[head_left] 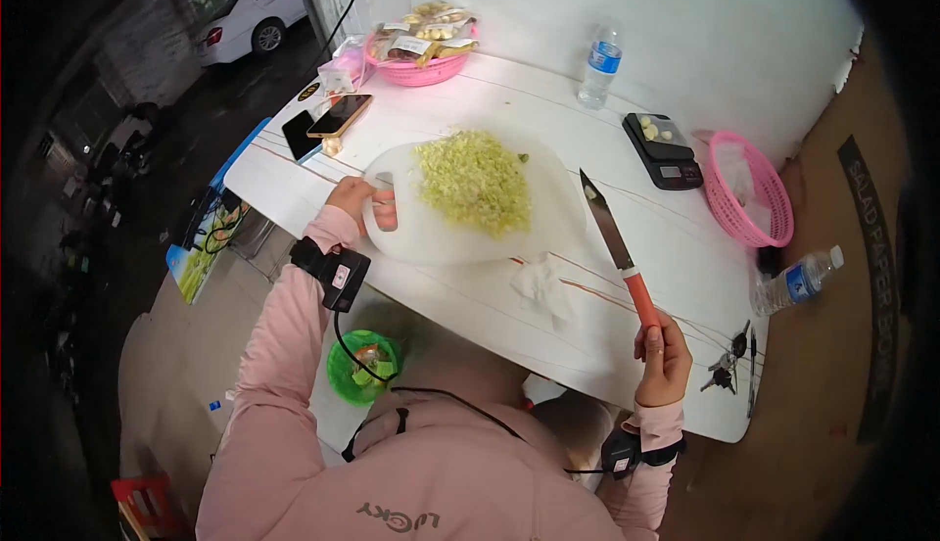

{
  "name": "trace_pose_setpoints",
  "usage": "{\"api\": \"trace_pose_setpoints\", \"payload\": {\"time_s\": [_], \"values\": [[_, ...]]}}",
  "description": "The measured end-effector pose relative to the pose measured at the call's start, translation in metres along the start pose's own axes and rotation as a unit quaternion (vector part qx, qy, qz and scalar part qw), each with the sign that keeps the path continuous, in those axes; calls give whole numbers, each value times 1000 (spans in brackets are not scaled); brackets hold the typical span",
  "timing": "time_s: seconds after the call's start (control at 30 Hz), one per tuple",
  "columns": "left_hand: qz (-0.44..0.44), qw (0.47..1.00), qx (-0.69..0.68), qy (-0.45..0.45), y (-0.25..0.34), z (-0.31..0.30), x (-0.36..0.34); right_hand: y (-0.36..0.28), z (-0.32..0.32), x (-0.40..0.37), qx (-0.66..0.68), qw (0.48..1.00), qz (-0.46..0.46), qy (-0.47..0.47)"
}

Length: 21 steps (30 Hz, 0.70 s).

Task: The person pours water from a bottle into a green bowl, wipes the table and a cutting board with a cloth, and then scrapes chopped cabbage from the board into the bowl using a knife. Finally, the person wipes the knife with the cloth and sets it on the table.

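My left hand (358,200) is closed around the handle of a white cutting board (392,239), with fingers showing through its handle hole. A heap of finely chopped pale green vegetable (475,184) lies on the board. In my right hand (664,357) is a knife (615,233) with a red handle, held by the handle to the right of the board. Its dark blade points up and away from me, with a small pale bit stuck near the tip. A crumpled white tissue (543,284) lies on the table between the board and the knife.
On the white table (470,321) stand a pink basket of packets (419,73), two phones (340,115), a water bottle (600,66), a black scale (674,167) holding garlic cloves, another pink basket (783,218), a second bottle (798,283) and keys (723,370). A green bin (336,373) sits below.
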<state>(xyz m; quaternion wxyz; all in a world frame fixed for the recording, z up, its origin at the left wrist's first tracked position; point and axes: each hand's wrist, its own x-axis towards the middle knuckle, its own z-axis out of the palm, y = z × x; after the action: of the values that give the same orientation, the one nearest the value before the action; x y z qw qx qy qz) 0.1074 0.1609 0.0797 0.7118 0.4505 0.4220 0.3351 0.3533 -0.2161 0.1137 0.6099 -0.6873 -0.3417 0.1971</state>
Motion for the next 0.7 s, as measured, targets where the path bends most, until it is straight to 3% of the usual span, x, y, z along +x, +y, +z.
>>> {"api": "trace_pose_setpoints", "payload": {"time_s": [0.07, 0.33, 0.5, 0.7], "values": [[15, 997, -9, 71, -8, 19, -28, -6, -3, 7, 30, 999, -15, -21], [46, 986, -102, 123, -41, 31, -54, -29, -14, 27, 41, 990, -27, -130], [58, 976, -126, 170, -66, 40, -59, -17, -33, 18, 44, 992, -15, -121], [97, 966, -181, 160, -82, 38, -59, -5, -38, 7, 33, 998, -14, -58]]}}
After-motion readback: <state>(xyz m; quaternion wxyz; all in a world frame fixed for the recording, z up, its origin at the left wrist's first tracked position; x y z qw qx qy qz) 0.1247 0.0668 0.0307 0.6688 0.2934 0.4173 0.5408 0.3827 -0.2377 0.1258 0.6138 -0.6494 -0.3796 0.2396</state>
